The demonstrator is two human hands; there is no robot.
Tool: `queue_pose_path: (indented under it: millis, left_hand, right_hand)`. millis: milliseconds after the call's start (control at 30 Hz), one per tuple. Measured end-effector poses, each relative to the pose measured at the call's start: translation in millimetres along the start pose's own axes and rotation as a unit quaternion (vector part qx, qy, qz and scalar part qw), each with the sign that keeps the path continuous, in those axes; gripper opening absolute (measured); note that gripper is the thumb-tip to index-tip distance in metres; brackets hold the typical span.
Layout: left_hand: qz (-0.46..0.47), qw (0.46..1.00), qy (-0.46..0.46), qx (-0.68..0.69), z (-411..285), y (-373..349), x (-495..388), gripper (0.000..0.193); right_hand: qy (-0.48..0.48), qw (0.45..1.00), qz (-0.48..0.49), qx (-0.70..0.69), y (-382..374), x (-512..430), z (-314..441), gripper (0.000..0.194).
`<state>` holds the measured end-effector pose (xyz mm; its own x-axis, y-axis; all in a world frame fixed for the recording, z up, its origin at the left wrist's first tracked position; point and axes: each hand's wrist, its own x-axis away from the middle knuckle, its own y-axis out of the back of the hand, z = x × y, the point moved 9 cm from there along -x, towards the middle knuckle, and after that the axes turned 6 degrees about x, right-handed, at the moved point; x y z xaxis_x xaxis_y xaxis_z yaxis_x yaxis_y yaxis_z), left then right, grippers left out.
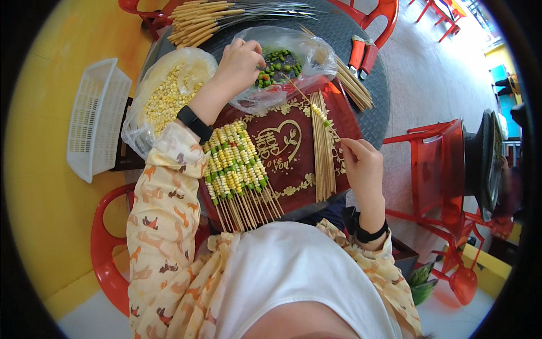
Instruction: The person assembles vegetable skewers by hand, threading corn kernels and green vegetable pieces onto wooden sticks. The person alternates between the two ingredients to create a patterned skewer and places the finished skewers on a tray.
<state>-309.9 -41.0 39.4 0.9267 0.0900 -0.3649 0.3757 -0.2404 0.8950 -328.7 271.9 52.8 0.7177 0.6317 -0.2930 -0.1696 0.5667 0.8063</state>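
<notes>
My right hand (pixel 363 163) pinches the lower end of a thin bamboo skewer (pixel 300 90) threaded with yellow corn kernels (pixel 318 113) and a green pepper piece (pixel 326 123). The skewer's tip points up and left, towards the peppers. My left hand (pixel 242 63) is at the left edge of a clear plastic bag (pixel 271 99) holding chopped green peppers (pixel 279 63); its fingertips are partly hidden. Below that arm, rows of finished-looking corn and pepper skewers (pixel 235 161) lie side by side on a dark red tray (pixel 292 203). Bare bamboo skewers (pixel 322 169) lie at the tray's right.
A plastic bag of loose corn kernels (pixel 167 99) sits left of my left forearm. Wooden-handled metal skewers (pixel 199 23) lie at the round table's far edge. Two red-handled box cutters (pixel 363 53) and more bamboo skewers (pixel 355 87) are at right. A white basket (pixel 95 123) stands left; red chairs surround the table.
</notes>
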Motion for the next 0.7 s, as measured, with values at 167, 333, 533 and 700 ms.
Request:
queue_pose_path:
  millis: [167,333,533,700]
  left_hand:
    - [0.042,0.997,0.058,-0.002,14.9,-29.8,-16.7,0.008]
    - [0.07,0.991,0.114,-0.026,19.7,-49.0,-22.8,0.006]
    - [0.065,0.989,0.107,-0.079,11.5,-60.1,-23.5,0.011]
    - [0.048,0.988,0.099,-0.11,9.0,-64.2,-26.3,0.012]
  right_hand:
    - [-0.005,1.0,-0.009,-0.002,3.9,2.2,-6.5,0.012]
    - [-0.012,1.0,-0.01,-0.009,3.5,3.5,-10.7,0.013]
    - [-0.017,1.0,-0.002,-0.014,0.2,4.1,-12.6,0.013]
    - [-0.011,1.0,0.0,-0.007,1.1,4.3,-11.4,0.013]
